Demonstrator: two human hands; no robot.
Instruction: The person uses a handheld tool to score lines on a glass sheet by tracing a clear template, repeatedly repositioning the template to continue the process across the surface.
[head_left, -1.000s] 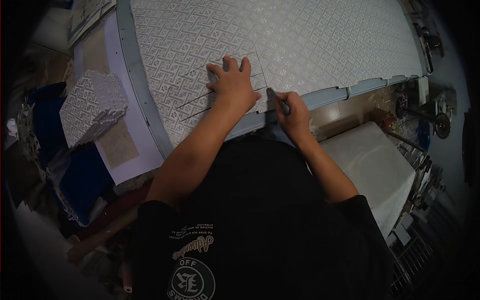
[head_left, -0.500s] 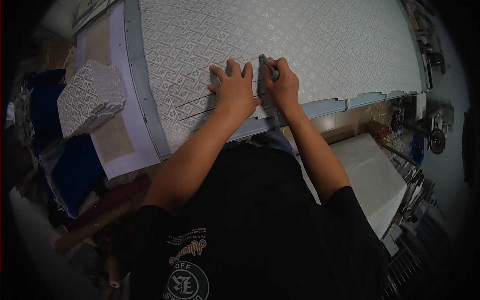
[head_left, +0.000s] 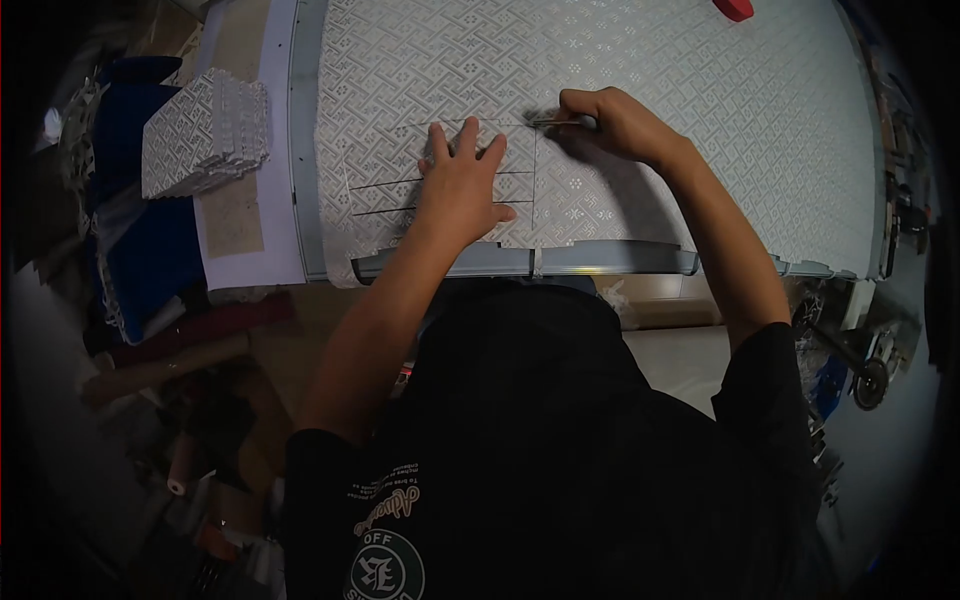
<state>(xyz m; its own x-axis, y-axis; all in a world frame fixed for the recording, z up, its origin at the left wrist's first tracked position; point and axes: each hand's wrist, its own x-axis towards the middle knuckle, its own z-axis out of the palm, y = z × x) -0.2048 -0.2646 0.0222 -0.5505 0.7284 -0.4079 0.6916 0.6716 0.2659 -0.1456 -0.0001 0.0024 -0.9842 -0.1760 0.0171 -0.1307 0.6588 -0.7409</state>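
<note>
A patterned silver-white sheet (head_left: 720,130) lies over the table, marked by thin dark straight lines or slits. My left hand (head_left: 462,190) presses flat on it with fingers spread, across the lined area. My right hand (head_left: 625,120) is closed around a slim knife-like tool (head_left: 562,123); its exact kind is hard to make out. The tool's tip meets the sheet at the upper right corner of the lined area, to the right of my left fingertips. One thin line runs from there down toward the table's near edge.
A stack of cut pieces (head_left: 190,135) in the same pattern sits at left on a pale board (head_left: 280,215). Blue material (head_left: 150,240) hangs beside it. Several rolls (head_left: 182,465) lie below left. A red object (head_left: 735,9) rests at the far edge of view.
My right hand has moved right and turned, the tool now pointing left rather than up. My left hand stays spread on the sheet. The view has shifted, bringing the red object in.
</note>
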